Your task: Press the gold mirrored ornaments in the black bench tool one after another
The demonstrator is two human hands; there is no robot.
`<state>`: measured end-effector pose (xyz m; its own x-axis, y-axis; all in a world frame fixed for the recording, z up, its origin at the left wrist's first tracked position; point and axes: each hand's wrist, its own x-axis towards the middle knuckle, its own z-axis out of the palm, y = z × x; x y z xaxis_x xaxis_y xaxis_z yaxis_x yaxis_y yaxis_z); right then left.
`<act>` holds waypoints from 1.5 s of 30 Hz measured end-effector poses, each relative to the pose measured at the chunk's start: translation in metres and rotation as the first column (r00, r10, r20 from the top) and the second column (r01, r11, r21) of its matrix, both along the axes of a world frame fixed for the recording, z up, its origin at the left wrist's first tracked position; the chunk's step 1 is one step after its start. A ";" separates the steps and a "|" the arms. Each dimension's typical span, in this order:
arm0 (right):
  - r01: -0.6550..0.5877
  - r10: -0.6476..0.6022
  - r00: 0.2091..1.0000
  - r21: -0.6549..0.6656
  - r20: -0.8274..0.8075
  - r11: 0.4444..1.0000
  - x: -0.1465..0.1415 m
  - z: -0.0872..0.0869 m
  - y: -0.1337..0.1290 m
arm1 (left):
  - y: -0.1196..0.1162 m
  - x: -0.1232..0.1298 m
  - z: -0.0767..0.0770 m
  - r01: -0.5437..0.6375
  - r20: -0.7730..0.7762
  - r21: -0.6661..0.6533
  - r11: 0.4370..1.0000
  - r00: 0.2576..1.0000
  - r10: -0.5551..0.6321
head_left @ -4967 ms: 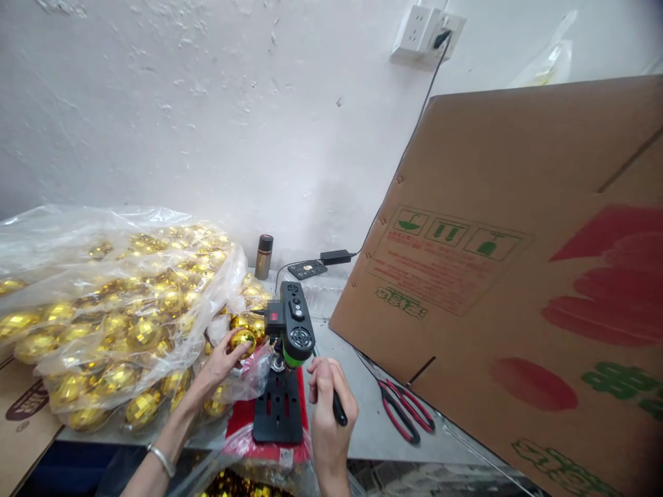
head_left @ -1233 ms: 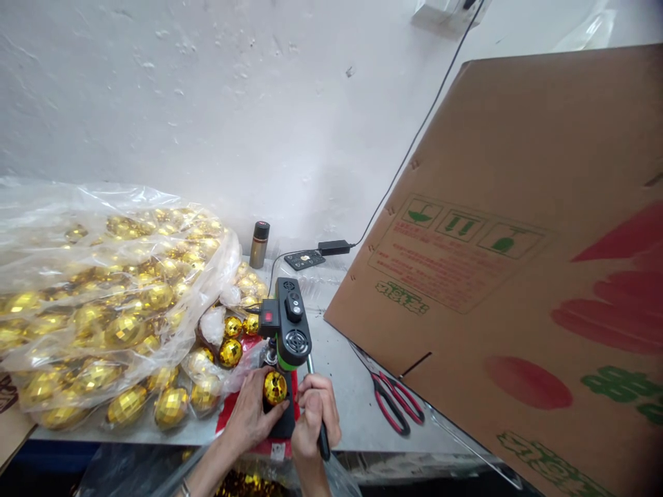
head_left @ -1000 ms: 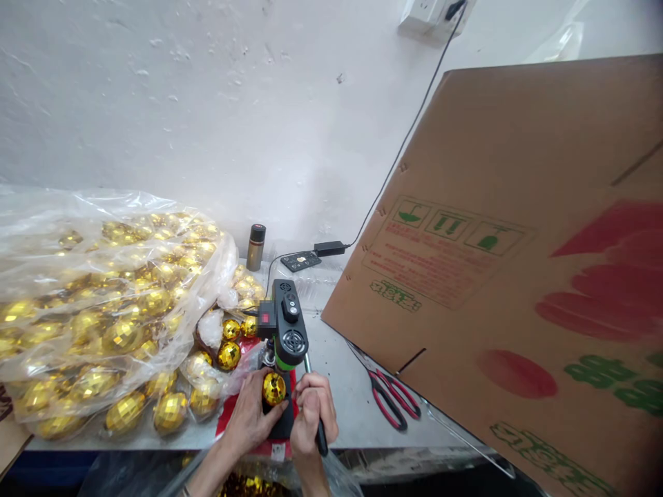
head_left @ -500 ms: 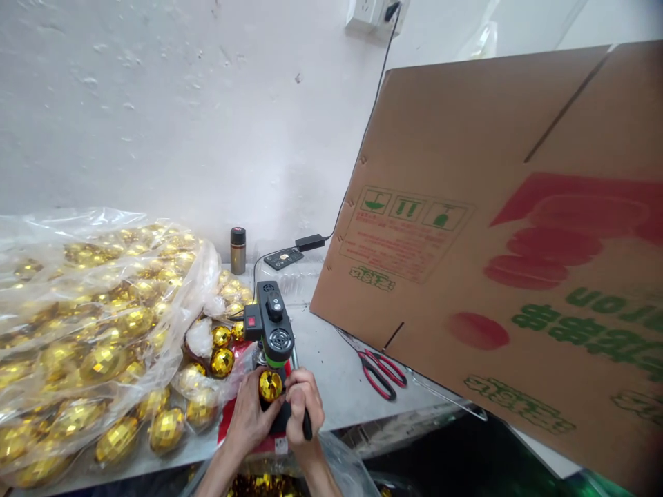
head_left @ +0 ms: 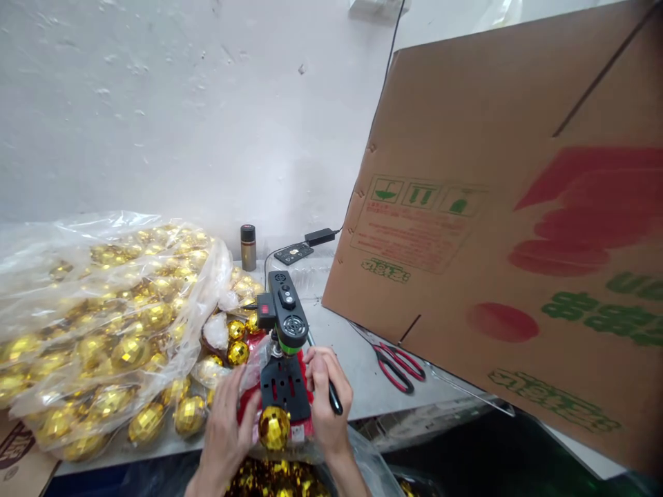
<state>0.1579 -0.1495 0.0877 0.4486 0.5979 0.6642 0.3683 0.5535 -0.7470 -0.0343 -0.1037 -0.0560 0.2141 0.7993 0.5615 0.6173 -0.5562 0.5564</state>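
The person's left hand [head_left: 225,421] is open, fingers loosely spread and thumb apart, beside a faceted gold ball [head_left: 274,428] at the front end of the black slotted base plate [head_left: 284,386]; whether the thumb touches the ball cannot be made out, nor can what is beneath the ball. The right hand [head_left: 330,400] is closed around the lever [head_left: 335,398], its fingers hiding part of the rod, with the black grip's end showing. The black machine head [head_left: 289,310], with a green band below, overhangs the rear of the plate and hides much of its support. To the left, cloudy plastic blurs many balls in the big bag [head_left: 114,324], cut off by the frame's left edge. Below the table edge, the glittering gold pile [head_left: 280,480] is cropped at the bottom. The red-handled scissors [head_left: 396,369] have blades hard to trace beside the carton [head_left: 440,241], itself cut off at right.
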 end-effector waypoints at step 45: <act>-0.046 0.036 0.988 0.067 0.149 0.997 0.009 0.015 -0.001 | 0.018 0.059 0.005 0.276 0.254 -0.264 0.924 0.944 -0.209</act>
<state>0.1667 -0.1503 0.1027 0.3188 0.5637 0.7620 0.4472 0.6194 -0.6453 0.0251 -0.0855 -0.0512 0.3217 0.8733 0.3659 0.3299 -0.4655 0.8213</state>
